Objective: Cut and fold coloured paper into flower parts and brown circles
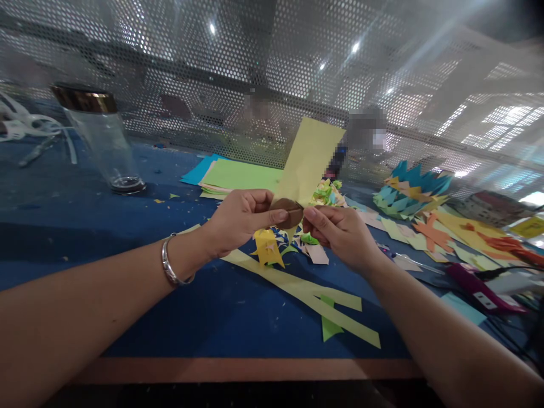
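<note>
My left hand (246, 218), with a silver bangle at the wrist, pinches the lower left part of a pale yellow sheet of paper (312, 158). The sheet stands up at a tilt above the blue table. At its lower right, the fingertips of my right hand (335, 226) are pressed together on the paper. Between the two thumbs is a darker brownish patch; whether it is a fold or a separate piece I cannot tell. Below the hands lie a cut yellow paper piece (267, 246), long pale yellow strips (297, 289) and a green scrap (329, 320).
A stack of coloured paper (242, 177) lies behind my left hand. A clear bottle (104, 141) stands at left. To the right are a spiky paper crown (412, 190), orange cutouts (433, 232), and a purple glue gun or similar tool (476, 286) with cables. A perforated panel (178, 85) rises behind.
</note>
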Demonstrator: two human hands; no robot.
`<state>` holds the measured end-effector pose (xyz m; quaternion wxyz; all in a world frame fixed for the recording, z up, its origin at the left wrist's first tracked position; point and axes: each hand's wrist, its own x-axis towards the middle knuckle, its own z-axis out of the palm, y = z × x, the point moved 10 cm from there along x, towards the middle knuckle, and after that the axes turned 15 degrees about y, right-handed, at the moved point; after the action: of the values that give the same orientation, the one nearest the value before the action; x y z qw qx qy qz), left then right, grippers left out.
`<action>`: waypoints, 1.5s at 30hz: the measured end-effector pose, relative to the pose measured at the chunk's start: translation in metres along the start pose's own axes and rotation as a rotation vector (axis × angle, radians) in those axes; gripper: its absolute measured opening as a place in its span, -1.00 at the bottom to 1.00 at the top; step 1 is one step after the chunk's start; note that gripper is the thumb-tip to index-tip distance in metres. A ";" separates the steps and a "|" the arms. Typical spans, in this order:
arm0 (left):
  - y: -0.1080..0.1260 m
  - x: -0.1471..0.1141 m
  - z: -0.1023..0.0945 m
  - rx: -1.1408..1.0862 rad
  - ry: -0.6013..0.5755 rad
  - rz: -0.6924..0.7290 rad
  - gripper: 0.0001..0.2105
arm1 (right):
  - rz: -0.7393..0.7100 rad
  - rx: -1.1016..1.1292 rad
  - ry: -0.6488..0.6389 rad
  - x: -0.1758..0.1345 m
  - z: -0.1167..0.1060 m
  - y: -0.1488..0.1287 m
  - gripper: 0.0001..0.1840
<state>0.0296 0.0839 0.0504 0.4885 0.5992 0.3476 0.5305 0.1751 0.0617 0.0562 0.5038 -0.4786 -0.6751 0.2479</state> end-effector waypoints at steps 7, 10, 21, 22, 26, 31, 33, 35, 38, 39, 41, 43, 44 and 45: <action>-0.002 0.000 0.003 -0.019 -0.039 -0.003 -0.83 | -0.017 -0.041 -0.009 0.000 0.000 -0.002 -0.48; -0.004 0.000 0.004 -0.019 -0.051 -0.004 -0.82 | -0.017 -0.052 -0.010 0.000 0.001 -0.003 -0.48; -0.007 0.001 0.005 -0.076 -0.056 -0.058 -0.86 | -0.026 -0.034 -0.010 0.000 0.002 0.001 -0.47; -0.007 0.001 0.005 -0.078 -0.057 -0.055 -0.86 | -0.025 -0.032 -0.007 0.000 0.002 0.001 -0.47; -0.008 0.002 0.004 -0.078 -0.059 -0.045 -0.86 | -0.003 -0.013 -0.013 -0.001 0.004 0.000 -0.47; -0.008 0.000 0.005 -0.071 -0.067 -0.032 -0.85 | 0.032 0.019 -0.015 -0.001 0.005 0.003 -0.46; -0.007 0.000 0.005 -0.056 -0.064 -0.027 -0.85 | 0.033 0.006 -0.011 -0.001 0.004 0.004 -0.46; -0.006 0.000 0.005 -0.045 -0.058 -0.024 -0.84 | 0.031 -0.006 -0.009 -0.001 0.004 0.004 -0.45; -0.006 0.001 0.006 -0.045 -0.062 -0.022 -0.83 | 0.025 -0.017 0.000 0.000 0.003 0.003 -0.45; -0.006 0.001 0.006 -0.052 -0.064 -0.025 -0.84 | 0.024 -0.021 0.003 0.000 0.002 0.002 -0.45; -0.007 0.001 0.007 -0.069 -0.070 -0.031 -0.86 | 0.028 -0.034 0.010 0.000 0.002 0.003 -0.45; -0.007 0.001 0.008 -0.072 -0.076 -0.028 -0.87 | 0.040 -0.045 0.013 0.000 0.001 0.005 -0.46; -0.007 0.000 0.008 -0.063 -0.081 -0.022 -0.87 | 0.045 -0.047 0.010 0.000 0.002 0.005 -0.46; -0.007 0.000 0.009 -0.046 -0.089 -0.019 -0.88 | 0.047 -0.044 0.007 0.000 0.002 0.006 -0.46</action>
<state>0.0390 0.0836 0.0443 0.5221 0.6076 0.3187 0.5065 0.1759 0.0644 0.0506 0.4896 -0.5061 -0.6671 0.2433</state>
